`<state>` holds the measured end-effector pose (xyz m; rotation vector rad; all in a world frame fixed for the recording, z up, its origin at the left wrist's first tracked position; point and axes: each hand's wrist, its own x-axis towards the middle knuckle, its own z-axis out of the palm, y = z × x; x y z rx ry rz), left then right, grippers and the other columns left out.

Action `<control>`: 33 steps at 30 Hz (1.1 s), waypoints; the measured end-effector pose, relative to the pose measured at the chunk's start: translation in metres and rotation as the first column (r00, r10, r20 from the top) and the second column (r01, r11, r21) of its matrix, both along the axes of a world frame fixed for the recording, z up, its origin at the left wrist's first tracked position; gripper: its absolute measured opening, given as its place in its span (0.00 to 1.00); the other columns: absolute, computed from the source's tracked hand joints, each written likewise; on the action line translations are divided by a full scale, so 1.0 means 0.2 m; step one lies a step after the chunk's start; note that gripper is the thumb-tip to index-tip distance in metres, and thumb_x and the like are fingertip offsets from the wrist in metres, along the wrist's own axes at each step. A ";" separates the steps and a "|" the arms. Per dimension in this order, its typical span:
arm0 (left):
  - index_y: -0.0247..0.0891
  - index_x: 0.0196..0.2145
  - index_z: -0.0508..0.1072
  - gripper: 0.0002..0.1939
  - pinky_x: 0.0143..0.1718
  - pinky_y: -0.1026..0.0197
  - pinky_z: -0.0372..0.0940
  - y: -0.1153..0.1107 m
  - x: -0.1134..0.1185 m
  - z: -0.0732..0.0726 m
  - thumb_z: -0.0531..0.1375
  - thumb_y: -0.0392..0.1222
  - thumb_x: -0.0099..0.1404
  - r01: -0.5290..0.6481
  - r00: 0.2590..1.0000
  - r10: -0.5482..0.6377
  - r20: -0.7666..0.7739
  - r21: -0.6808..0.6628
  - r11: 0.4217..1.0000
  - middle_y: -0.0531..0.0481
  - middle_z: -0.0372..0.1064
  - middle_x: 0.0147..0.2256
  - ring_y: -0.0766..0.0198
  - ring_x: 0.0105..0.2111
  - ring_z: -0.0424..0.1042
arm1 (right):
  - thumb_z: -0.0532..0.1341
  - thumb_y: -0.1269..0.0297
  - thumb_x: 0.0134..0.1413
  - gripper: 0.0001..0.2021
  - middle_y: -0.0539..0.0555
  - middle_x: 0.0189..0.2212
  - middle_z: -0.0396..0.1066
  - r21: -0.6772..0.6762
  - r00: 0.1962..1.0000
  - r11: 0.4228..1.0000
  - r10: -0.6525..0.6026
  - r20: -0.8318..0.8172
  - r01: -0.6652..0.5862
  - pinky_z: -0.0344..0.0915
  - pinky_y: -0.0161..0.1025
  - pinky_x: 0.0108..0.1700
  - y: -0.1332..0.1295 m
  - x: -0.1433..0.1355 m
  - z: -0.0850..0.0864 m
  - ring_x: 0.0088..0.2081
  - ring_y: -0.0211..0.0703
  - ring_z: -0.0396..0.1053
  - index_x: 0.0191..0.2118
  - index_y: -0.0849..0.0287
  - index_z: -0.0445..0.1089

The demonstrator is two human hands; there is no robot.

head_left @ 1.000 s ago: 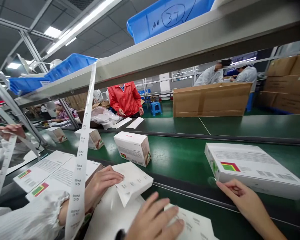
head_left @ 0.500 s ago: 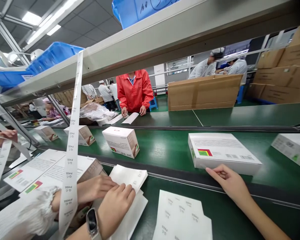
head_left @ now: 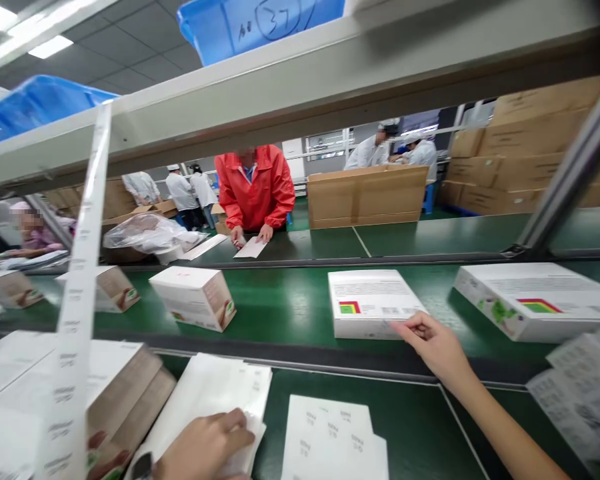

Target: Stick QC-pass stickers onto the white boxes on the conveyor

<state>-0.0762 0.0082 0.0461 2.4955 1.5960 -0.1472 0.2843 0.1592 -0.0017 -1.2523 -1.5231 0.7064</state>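
My left hand [head_left: 207,445], a watch [head_left: 143,465] on its wrist, lies with bent fingers over a stack of white label sheets [head_left: 215,380]. Whatever its fingertips pinch is blurred. My right hand [head_left: 435,347] has thumb and forefinger pressed together at the lower front edge of a white carton [head_left: 375,300], which carries a red, yellow and green mark. Anything between those fingertips is too small to tell. Between my hands rests another white sheet [head_left: 330,437] printed with "QC PASS" labels.
More cartons [head_left: 545,300] and upright boxes [head_left: 193,297] stand along the green conveyor belt [head_left: 280,293]. A label strip [head_left: 77,300] hangs from the shelf beam [head_left: 230,80]. Boxes [head_left: 125,380] sit at the left. Across the belt, a person in red [head_left: 253,190] handles white paper.
My view has turned right. A co-worker's hand in a ruffled sleeve is gone from beside my left hand. The carton has shifted left relative to my right fingertips, which now meet its front.
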 end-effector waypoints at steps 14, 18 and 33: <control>0.42 0.49 0.64 0.22 0.52 0.54 0.49 0.95 0.55 0.08 0.51 0.53 0.61 0.096 0.885 -0.231 0.404 0.327 0.940 0.47 0.57 0.52 0.57 0.52 0.55 | 0.60 0.53 0.39 0.16 0.46 0.18 0.59 -0.155 0.825 0.910 0.414 0.384 -0.384 0.51 0.31 0.22 0.35 -0.05 0.23 0.22 0.34 0.56 0.19 0.60 0.59; 0.44 0.49 0.64 0.23 0.52 0.50 0.47 1.03 0.61 -0.01 0.50 0.56 0.60 0.111 0.879 -0.224 0.421 0.276 0.955 0.48 0.55 0.53 0.53 0.53 0.53 | 0.60 0.54 0.40 0.15 0.45 0.17 0.58 -0.163 0.782 0.888 0.457 0.425 -0.430 0.50 0.30 0.21 0.40 -0.12 0.21 0.21 0.33 0.54 0.20 0.60 0.59; 0.50 0.46 0.66 0.23 0.46 0.43 0.49 1.04 0.53 -0.06 0.51 0.60 0.56 -0.026 0.952 -0.091 0.291 0.374 0.927 0.50 0.59 0.51 0.48 0.48 0.56 | 0.57 0.55 0.45 0.12 0.48 0.20 0.67 0.048 0.712 0.984 0.089 0.696 -0.170 0.48 0.31 0.22 0.46 -0.20 0.26 0.22 0.37 0.61 0.22 0.56 0.59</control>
